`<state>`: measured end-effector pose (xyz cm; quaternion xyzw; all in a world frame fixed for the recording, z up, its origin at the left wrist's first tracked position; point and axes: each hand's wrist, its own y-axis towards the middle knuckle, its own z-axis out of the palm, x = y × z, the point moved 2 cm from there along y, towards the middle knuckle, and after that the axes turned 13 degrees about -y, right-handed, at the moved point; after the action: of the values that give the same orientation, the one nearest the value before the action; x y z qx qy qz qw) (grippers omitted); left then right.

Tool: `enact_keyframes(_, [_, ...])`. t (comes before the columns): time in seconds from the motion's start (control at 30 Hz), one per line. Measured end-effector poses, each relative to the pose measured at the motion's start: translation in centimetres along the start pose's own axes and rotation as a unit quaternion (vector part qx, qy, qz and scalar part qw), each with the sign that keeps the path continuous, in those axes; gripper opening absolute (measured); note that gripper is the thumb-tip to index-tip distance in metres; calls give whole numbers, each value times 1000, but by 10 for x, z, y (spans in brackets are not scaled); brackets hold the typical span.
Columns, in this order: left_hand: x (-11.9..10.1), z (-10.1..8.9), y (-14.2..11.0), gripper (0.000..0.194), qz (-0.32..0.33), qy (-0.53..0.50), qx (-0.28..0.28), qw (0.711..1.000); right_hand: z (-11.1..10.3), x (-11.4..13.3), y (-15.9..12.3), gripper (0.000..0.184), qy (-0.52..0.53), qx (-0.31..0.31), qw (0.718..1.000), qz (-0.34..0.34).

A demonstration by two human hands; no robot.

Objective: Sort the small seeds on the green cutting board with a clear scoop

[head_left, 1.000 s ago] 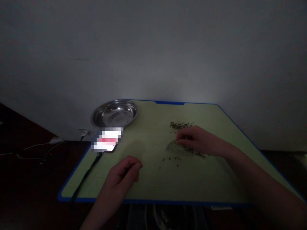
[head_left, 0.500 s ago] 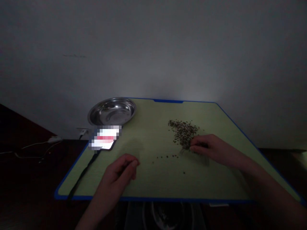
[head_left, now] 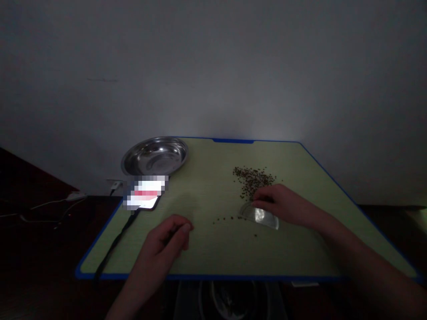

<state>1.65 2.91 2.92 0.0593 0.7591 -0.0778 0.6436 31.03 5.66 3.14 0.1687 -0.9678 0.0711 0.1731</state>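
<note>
My right hand (head_left: 271, 200) pinches a clear half-round protractor (head_left: 262, 217) by its straight side. Its curved edge points toward me, just in front of a loose pile of small dark bean-like grains (head_left: 250, 176). A thin row of the same grains (head_left: 224, 218) stretches leftward from the protractor, and one lone grain (head_left: 255, 235) lies closer to me. Over the left half of the table, my left hand (head_left: 171, 233) is curled with thumb against fingers; whatever it may hold is hidden.
A steel basin (head_left: 156, 156) stands at the table's back left. In front of it lies a lit phone (head_left: 148, 191) with a dark strap (head_left: 116, 240) hanging over the near edge. The green table (head_left: 207, 178) has a blue rim and meets a wall behind.
My right hand has shifted slightly left, and the protractor has turned so its clear face now shows in front of the pile. My left hand has stayed in place.
</note>
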Motion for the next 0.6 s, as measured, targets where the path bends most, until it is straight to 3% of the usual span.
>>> enact_keyframes(0.37, [3,0,-2,27,-7,-9,3,1000,-1,-6,-7,22,-1,4,1000,-8])
enact_keyframes(0.6, [3,-1,-2,27,3,-5,1,1000,4,10,2,22,8,13,1000,-8])
